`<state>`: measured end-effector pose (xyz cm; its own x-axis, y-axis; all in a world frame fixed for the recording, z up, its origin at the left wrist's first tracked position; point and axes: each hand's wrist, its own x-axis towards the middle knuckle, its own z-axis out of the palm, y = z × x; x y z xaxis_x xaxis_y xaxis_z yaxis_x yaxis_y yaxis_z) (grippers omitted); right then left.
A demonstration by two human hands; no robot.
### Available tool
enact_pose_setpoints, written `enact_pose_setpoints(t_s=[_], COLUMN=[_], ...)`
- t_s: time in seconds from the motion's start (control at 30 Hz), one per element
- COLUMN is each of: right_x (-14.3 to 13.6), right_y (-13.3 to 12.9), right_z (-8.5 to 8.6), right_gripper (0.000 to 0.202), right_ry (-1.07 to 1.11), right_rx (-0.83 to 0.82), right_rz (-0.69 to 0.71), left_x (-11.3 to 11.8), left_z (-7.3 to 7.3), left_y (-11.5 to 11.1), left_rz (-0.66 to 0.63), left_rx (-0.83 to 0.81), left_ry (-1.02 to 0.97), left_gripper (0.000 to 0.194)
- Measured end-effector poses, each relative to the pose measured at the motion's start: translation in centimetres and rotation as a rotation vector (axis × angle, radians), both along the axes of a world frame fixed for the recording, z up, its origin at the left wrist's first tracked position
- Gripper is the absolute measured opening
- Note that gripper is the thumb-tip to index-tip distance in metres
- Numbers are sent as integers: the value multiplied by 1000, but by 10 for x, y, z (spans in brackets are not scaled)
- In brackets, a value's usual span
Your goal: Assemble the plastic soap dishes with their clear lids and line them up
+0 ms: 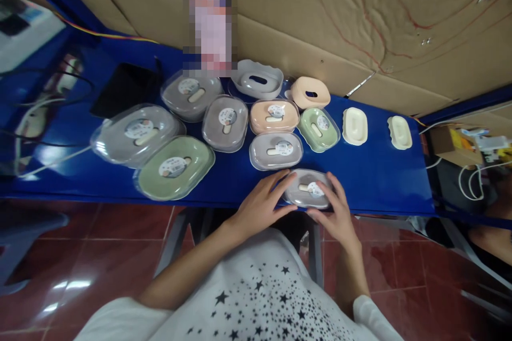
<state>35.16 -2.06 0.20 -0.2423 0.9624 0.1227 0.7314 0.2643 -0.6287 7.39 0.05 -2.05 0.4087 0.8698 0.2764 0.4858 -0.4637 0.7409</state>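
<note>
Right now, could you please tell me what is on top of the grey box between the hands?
A label and a cream strip show atop the grey box; its underside is hidden, and fingers cover part.

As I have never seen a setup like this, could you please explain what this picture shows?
There is no machine here: a person works with two bare hands. A camera worn on the head looks forward and down, so the person's white shirt shows at the bottom. On the blue table stand labelled containers in grey, green and peach. At the back are a grey slotted piece and a peach slotted piece; two cream pieces sit further right. The left hand and right hand frame a grey container at the front edge, both touching it. Whether it is lifted, I cannot tell.
</note>
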Motion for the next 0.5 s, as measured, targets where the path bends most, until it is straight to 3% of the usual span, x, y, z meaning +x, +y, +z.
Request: enact_pose_setpoints(t_s=[0.13,0.3,0.37,0.5], right_x=[43,82,85,66], right_y=[7,54,77,105], right_z=[-3,-17,-20,-18], right_gripper=[68,80,81,74], right_ry=[-104,-280,-320,-311], right_rx=[162,374,396,387], right_rz=[-302,-740,-787,-726], left_x=[-1,2,3,3], left_z=[0,-5,-7,-11], left_y=[-5,-5,-5,-6], left_rz=[4,42,39,47], left_rx=[45,93,121,164], left_ry=[63,80,88,85], left_gripper=[67,52,46,38])
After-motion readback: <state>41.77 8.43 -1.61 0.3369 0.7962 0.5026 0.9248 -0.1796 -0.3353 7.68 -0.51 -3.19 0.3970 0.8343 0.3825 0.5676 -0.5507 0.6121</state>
